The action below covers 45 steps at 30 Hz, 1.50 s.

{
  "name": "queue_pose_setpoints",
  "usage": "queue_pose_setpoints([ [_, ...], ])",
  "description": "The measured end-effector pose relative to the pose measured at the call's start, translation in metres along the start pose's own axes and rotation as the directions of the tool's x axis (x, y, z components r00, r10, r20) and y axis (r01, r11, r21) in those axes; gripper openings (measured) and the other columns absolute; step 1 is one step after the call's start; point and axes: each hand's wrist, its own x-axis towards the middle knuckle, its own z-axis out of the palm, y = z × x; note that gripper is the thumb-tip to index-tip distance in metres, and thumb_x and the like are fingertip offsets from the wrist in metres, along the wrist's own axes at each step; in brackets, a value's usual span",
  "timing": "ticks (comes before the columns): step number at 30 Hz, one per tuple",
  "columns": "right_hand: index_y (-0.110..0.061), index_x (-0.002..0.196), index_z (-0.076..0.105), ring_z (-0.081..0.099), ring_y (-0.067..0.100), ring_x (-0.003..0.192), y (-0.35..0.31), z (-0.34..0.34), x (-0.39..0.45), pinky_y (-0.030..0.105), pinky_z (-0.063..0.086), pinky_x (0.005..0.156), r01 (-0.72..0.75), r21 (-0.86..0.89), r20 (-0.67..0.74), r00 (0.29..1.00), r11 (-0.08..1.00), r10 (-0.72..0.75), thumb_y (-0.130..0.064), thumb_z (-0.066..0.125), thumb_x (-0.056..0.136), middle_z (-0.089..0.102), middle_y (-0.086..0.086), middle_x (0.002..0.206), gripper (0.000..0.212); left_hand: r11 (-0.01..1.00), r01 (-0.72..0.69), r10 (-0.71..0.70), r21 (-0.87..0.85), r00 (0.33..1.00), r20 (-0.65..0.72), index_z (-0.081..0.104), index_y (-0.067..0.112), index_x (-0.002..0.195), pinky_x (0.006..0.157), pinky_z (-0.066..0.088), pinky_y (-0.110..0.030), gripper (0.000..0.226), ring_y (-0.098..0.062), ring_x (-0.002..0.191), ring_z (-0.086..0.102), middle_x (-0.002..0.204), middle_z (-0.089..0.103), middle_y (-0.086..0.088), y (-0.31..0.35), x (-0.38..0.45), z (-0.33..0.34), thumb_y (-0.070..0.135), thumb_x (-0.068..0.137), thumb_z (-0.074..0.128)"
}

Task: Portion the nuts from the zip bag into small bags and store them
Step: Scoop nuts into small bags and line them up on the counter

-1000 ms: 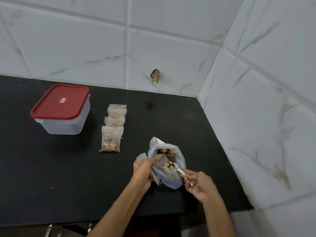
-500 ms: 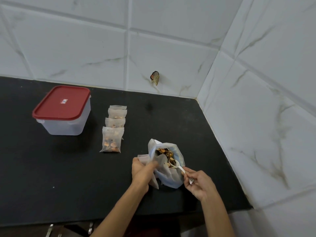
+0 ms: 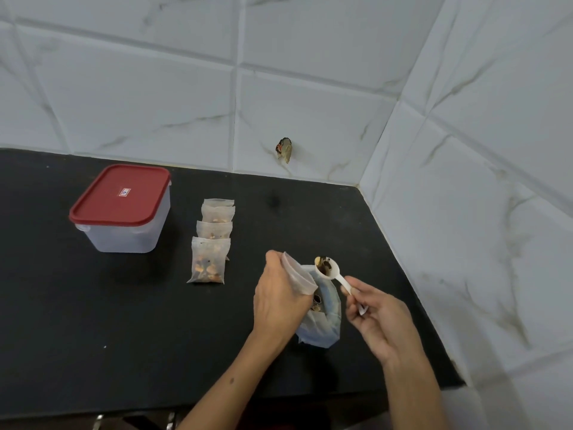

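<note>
The zip bag (image 3: 322,327) with nuts stands on the black counter (image 3: 93,321), partly hidden behind my left hand (image 3: 279,302). That hand holds a small translucent bag (image 3: 299,276) with its mouth up. My right hand (image 3: 378,315) pinches the handle of a white plastic spoon (image 3: 330,271); its bowl carries a few nuts and hovers just right of the small bag's mouth, above the zip bag. Several filled small bags (image 3: 212,243) lie in an overlapping row to the left.
A clear plastic container with a red lid (image 3: 122,209) sits shut at the back left of the counter. White tiled walls close the back and right sides. The counter's front edge runs just below my forearms.
The spoon has come up out of the zip bag loaded with nuts. My left hand has raised the small bag and turned its mouth towards the spoon.
</note>
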Motion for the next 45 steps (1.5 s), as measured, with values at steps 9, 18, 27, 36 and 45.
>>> queue_pose_setpoints([
  [9, -0.021, 0.097, 0.074, 0.063, 0.0, 0.075, 0.01, 0.022, -0.032, 0.006, 0.046, 0.06, 0.531, -0.68, 0.138, 0.77, 0.506, -0.623, 0.0, 0.059, 0.088, 0.065, -0.018, 0.08, 0.027, 0.998, 0.01, -0.003, -0.058, 0.992, 0.123, 0.037, 0.029, 0.091, 0.062, 0.046, -0.023, 0.035, -0.01, 0.082, 0.057, 0.094, 0.056, 0.002, 0.004, 0.001, 0.004, 0.024, 0.076, 0.068],
  [18, 0.003, 0.081, 0.073, 0.065, 0.019, 0.066, 0.022, 0.02, -0.023, 0.024, 0.056, 0.067, 0.681, -0.726, 0.464, 0.374, -0.102, -0.803, 0.002, 0.082, 0.058, 0.071, 0.015, 0.076, 0.025, 0.994, -0.019, 0.029, -0.108, 0.995, 0.091, 0.039, 0.025, 0.093, 0.065, 0.051, -0.023, 0.036, -0.01, 0.081, 0.059, 0.093, 0.058, 0.001, 0.001, 0.001, 0.007, 0.026, 0.08, 0.072],
  [27, 0.0, 0.084, 0.072, 0.06, 0.013, 0.073, 0.025, 0.027, -0.024, 0.015, 0.05, 0.067, 0.71, -0.692, 0.463, 0.299, -0.129, -0.834, -0.008, 0.066, 0.068, 0.069, 0.009, 0.08, 0.019, 0.985, -0.021, 0.039, -0.169, 0.993, 0.107, 0.042, 0.018, 0.094, 0.057, 0.042, -0.013, 0.04, -0.009, 0.075, 0.057, 0.089, 0.058, 0.001, -0.001, 0.004, 0.008, 0.022, 0.073, 0.076],
  [36, -0.003, 0.086, 0.073, 0.062, 0.011, 0.074, 0.028, 0.026, -0.014, 0.009, 0.049, 0.068, 0.736, -0.676, 0.428, 0.351, -0.037, -0.833, -0.005, 0.06, 0.073, 0.068, 0.005, 0.084, 0.018, 0.978, -0.049, 0.075, -0.205, 0.99, 0.123, 0.043, 0.02, 0.091, 0.056, 0.044, -0.013, 0.041, 0.003, 0.068, 0.054, 0.08, 0.056, 0.009, 0.0, 0.004, 0.006, 0.02, 0.07, 0.079],
  [45, -0.006, 0.085, 0.073, 0.064, 0.012, 0.075, 0.023, 0.025, -0.012, 0.018, 0.053, 0.066, 0.739, -0.672, 0.375, 0.385, 0.039, -0.843, -0.004, 0.06, 0.076, 0.068, 0.004, 0.085, 0.016, 0.976, -0.015, 0.043, -0.217, 0.991, 0.123, 0.045, 0.018, 0.093, 0.059, 0.042, -0.015, 0.041, -0.012, 0.079, 0.057, 0.085, 0.059, 0.005, 0.002, 0.003, 0.014, 0.022, 0.07, 0.079],
])
